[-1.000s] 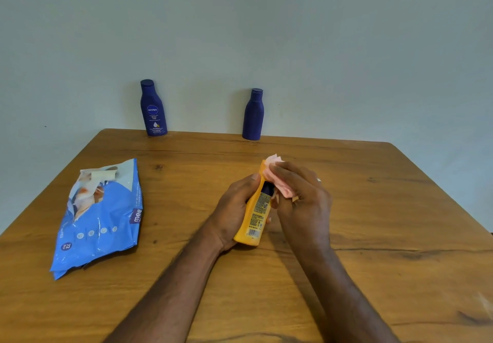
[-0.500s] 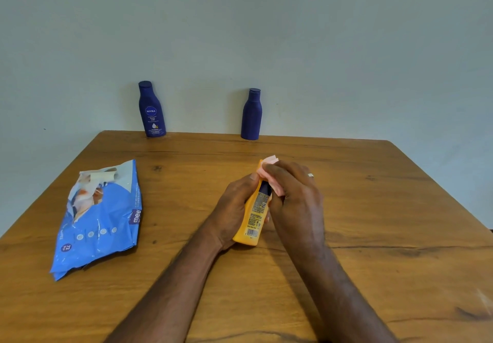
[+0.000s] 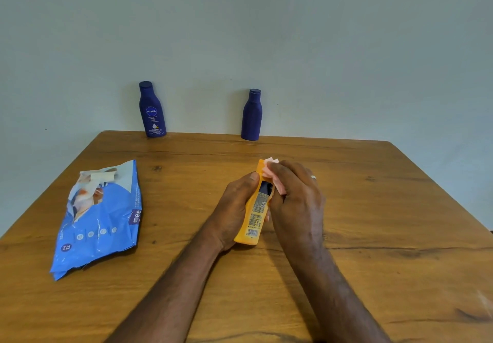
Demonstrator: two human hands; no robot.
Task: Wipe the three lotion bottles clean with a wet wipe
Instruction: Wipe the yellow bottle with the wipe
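A grained wooden table [image 3: 346, 209] with rounded far corners is set against a plain wall. A crinkled blue wipes pack [image 3: 101, 225] is laid flat at the left. Two smooth dark-blue bottles are stood upright at the far edge, a labelled one [image 3: 152, 110] left and a plain one [image 3: 251, 115] right, well apart. At centre, a glossy yellow bottle [image 3: 253, 217] is gripped by the left hand [image 3: 234, 209]; a pale pink wipe [image 3: 272, 174], seemingly folded, is pinched against its top by the right hand [image 3: 296, 204]. Bare board is left on the right.
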